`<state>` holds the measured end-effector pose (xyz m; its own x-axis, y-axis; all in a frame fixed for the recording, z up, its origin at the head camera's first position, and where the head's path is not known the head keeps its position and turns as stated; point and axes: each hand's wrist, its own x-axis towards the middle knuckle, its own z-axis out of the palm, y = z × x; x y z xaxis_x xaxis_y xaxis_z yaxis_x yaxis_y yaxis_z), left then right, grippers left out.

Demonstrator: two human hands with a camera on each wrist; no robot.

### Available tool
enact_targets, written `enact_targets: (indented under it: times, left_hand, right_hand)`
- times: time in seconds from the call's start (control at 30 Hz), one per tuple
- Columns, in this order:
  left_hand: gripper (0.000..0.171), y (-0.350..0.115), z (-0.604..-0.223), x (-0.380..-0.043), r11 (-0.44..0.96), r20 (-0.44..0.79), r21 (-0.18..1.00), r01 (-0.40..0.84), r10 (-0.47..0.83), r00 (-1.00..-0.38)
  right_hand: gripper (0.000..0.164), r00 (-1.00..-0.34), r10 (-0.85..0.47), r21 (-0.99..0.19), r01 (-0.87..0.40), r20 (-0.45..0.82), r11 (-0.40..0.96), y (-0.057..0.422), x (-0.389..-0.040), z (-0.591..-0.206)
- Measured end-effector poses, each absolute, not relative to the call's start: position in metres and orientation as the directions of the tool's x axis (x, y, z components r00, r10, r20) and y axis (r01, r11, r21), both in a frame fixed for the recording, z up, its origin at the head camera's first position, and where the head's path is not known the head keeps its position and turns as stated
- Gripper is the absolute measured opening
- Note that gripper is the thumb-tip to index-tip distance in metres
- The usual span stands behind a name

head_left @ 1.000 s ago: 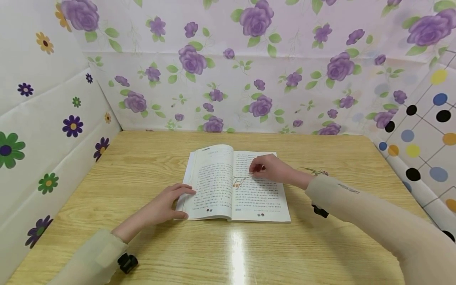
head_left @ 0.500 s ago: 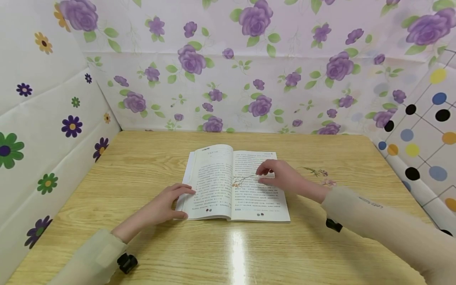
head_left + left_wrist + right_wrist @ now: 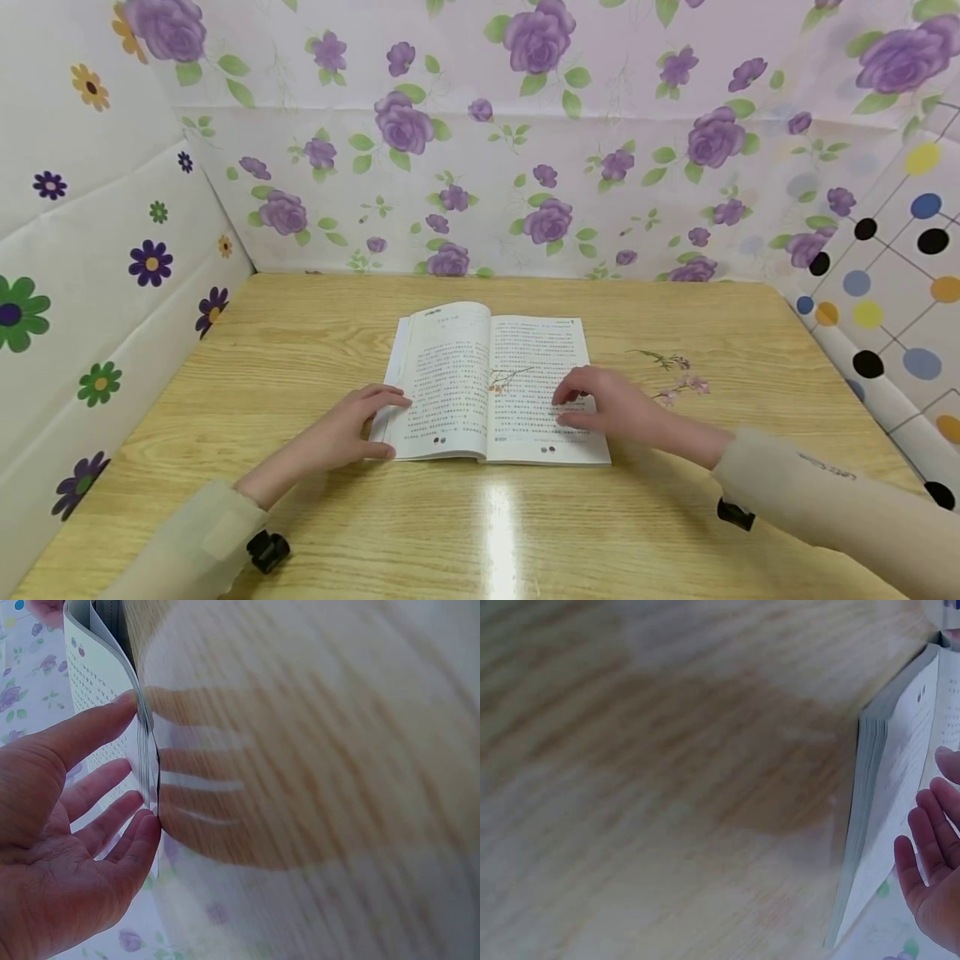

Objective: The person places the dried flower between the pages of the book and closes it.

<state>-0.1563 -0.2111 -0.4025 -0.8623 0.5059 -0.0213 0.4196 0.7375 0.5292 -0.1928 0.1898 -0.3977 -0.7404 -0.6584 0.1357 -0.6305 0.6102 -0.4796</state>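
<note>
An open book [image 3: 450,367] with printed pages lies on the wooden table. Across its gutter and right page rests a thin dried sprig [image 3: 506,380] with small orange blossoms. My left hand [image 3: 347,429] rests at the book's lower left, fingers on the page margin; in the left wrist view its thumb and fingertips touch the page edges. Over the lower right page hovers my right hand [image 3: 611,407], fingers loosely bent, nothing held. The right wrist view shows its fingers [image 3: 930,832] apart beside the book's page block [image 3: 866,772].
Right of the book lie a green-stemmed sprig with purple flowers [image 3: 666,360] and a pink flower sprig [image 3: 686,386]. Floral sheets [image 3: 480,167] stand behind the table [image 3: 315,317], with patterned sheets at both sides.
My right hand has let go of the orange-blossomed sprig, which stays on the book, and has moved right and toward me. My left hand has not moved.
</note>
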Motion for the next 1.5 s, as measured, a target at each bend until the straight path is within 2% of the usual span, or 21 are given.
enact_targets:
  times: [0.43,0.9,1.5]
  left_hand:
    - [0.061,-0.210,-0.400,-0.155,0.741,-0.033,0.534,0.408,0.501,-0.865]
    - [0.061,-0.211,-0.400,-0.156,0.743,-0.035,0.529,0.411,0.503,-0.864]
    - [0.060,-0.211,-0.399,-0.156,0.746,-0.050,0.535,0.397,0.497,-0.867]
  right_hand:
    - [0.019,-0.734,-0.670,-0.407,-0.650,0.114,0.642,0.196,-0.162,-0.407]
    - [0.031,-0.719,-0.683,-0.358,-0.675,0.125,0.645,0.200,-0.157,-0.413]
    - [0.026,-0.717,-0.685,-0.370,-0.675,0.126,0.638,0.209,-0.158,-0.412]
